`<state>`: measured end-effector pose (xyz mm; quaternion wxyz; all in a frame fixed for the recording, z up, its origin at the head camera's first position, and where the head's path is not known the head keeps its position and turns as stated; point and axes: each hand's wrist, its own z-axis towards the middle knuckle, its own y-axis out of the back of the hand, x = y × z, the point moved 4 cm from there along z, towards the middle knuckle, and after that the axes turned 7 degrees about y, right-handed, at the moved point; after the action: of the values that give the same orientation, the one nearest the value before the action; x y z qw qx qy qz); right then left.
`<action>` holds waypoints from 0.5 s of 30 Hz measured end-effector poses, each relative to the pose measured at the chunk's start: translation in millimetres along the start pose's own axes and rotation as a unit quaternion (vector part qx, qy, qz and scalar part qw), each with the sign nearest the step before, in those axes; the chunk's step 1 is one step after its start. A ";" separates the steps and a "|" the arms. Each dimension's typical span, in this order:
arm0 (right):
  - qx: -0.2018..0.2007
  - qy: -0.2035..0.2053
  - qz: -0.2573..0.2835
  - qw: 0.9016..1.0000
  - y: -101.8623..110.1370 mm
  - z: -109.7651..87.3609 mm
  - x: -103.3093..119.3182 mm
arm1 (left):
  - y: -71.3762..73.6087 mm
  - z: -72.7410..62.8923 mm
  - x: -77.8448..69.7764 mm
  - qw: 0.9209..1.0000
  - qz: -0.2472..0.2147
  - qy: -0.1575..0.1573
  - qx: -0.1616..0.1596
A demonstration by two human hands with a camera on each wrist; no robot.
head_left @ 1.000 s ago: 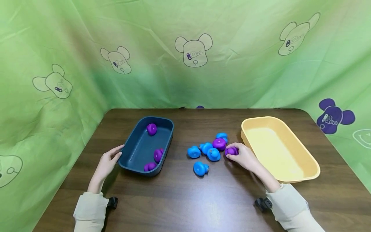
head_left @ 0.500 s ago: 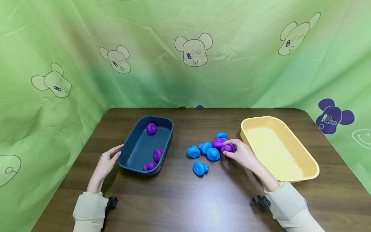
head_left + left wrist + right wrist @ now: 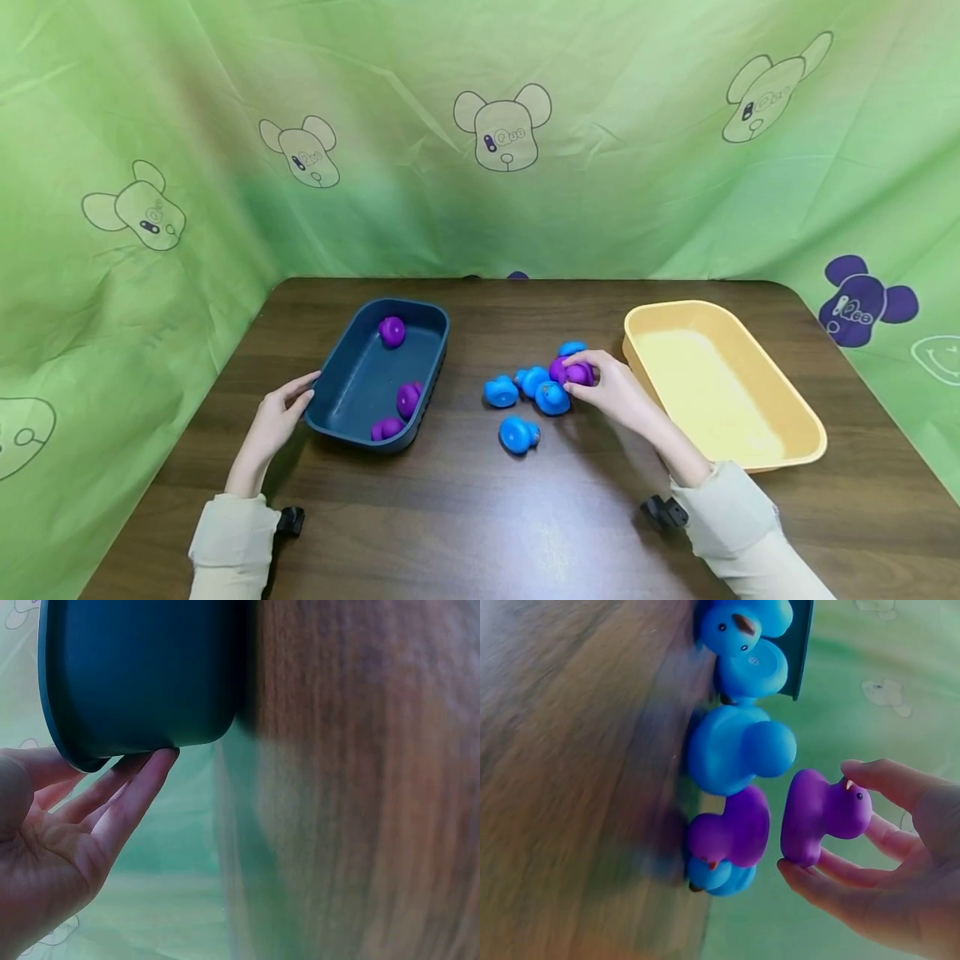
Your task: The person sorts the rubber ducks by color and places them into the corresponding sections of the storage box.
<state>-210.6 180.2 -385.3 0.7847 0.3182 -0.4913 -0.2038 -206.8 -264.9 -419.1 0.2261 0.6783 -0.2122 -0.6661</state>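
Observation:
My right hand point(image 3: 619, 395) pinches a purple rubber duck point(image 3: 825, 814) between thumb and fingertips, raised above the other ducks. Its base faces another purple duck point(image 3: 746, 829), which leans on a blue duck point(image 3: 724, 876). More blue ducks point(image 3: 552, 398) lie just left of that hand, one point(image 3: 519, 435) a little nearer me. At the left, a dark blue bin point(image 3: 341, 421) contains three purple ducks, one of them point(image 3: 392, 332) toward the far end. My left hand point(image 3: 276, 415) touches the bin's left side, straight fingers point(image 3: 142, 787) reaching its outer wall beneath the rim.
A yellow bin point(image 3: 757, 358) stands on the wooden table point(image 3: 450, 533) to the right, beside my right forearm. Green printed cloth point(image 3: 600, 208) hangs behind the table and along both sides.
My right hand has moved left and away from me, lifting the purple duck over the cluster so that it overlaps the other purple duck. The left hand stays at the bin.

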 end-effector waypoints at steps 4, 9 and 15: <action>0.005 0.003 0.009 1.000 -3.7 4.6 5.3 | 0.2 -0.2 0.8 1.000 0.003 0.000 0.001; 0.006 0.015 0.015 1.000 -7.9 10.2 10.0 | -0.1 0.5 1.3 1.000 -0.001 0.001 0.004; 0.007 0.019 0.021 1.000 -12.6 16.2 15.8 | 0.5 0.3 1.0 1.000 0.001 0.000 -0.001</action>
<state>-218.4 156.4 -378.9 0.7954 0.3173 -0.4848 -0.1778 -207.1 -265.9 -419.6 0.2274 0.6780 -0.2125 -0.6659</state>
